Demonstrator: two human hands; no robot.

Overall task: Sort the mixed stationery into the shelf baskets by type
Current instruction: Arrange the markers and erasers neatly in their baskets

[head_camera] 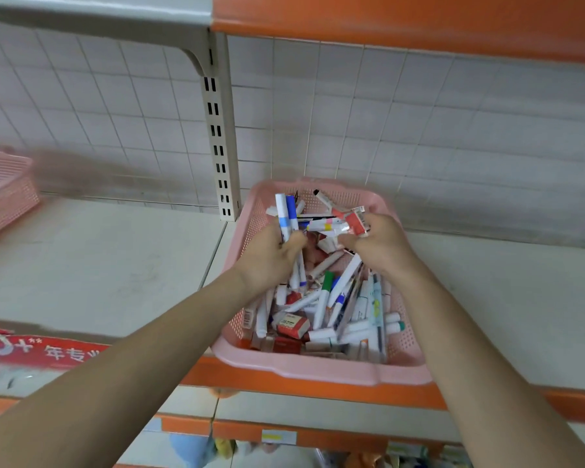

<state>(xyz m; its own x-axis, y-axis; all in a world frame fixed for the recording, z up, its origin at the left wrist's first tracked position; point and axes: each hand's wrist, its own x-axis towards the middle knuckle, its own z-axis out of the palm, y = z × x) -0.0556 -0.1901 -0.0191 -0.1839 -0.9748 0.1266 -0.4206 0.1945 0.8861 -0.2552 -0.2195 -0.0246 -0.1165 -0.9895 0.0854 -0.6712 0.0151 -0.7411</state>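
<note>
My left hand (271,256) curls round some markers (286,214), right hand (377,246) pinches a red packet (353,221), both over the pink basket (318,370); another basket (4,192) sits far left.

We see a white gridded back panel (419,106), split by a cream slotted upright (218,143). A red banner (48,352) with white characters lies at lower left. Below, a yellow label (278,436) sits on an orange shelf edge (352,439); the goods beneath it are blurred.
</note>
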